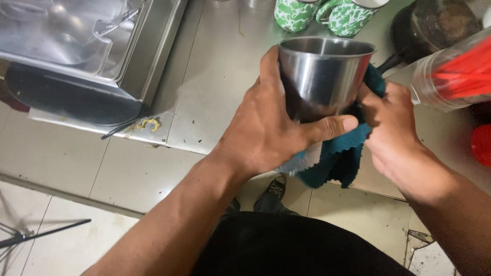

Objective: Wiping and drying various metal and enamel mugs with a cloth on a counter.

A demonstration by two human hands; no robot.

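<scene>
Gripping a shiny steel tumbler (323, 76) over the counter edge, left hand (271, 133) wrapped round its side, thumb across the base; right hand (396, 128) closed on a dark teal cloth (337, 153) pressed against the cup. Steel countertop (215, 71) below, two green-white patterned mugs (319, 14) behind, clear container of red sticks (455, 71) right. Slip risk: smooth metal held off the edge could drop to the floor. Right fingertips hidden by the cloth; dark pan (434, 25) cut off

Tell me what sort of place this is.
Probably a drinks stall or small commercial kitchen: a stainless steel counter, a clear tub of red straws, green patterned mugs, and a steel cup being wiped with a teal cloth.
</scene>
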